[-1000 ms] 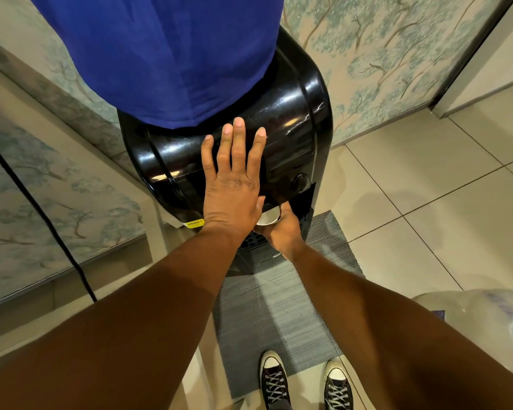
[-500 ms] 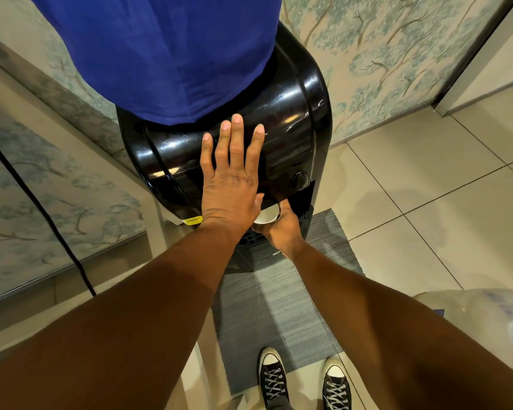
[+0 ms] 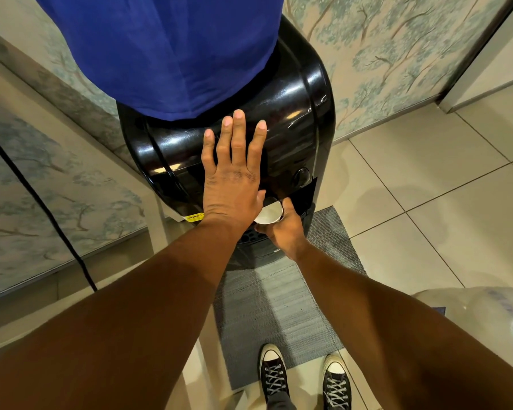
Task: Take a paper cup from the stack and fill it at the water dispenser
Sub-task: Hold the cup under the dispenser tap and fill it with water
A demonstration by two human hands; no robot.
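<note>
Left hand (image 3: pixel 234 179): flat, fingers spread, palm pressed on the sloping front of the water dispenser (image 3: pixel 296 119)
Right hand (image 3: pixel 285 232): wrapped around the white paper cup (image 3: pixel 269 213), just right of the left wrist
Paper cup: mouth up, tilted, in the dispenser's recess under its front panel; contents unclear
Blue cloth cover (image 3: pixel 166 48): atop the dispenser
Grey mat (image 3: pixel 282 309): on the floor before the dispenser
Black sneakers (image 3: pixel 305 377): at the mat's near edge

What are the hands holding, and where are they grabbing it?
The right hand holds a paper cup by its side, below the rim. The left hand lies flat on the dispenser, holding nothing.
</note>
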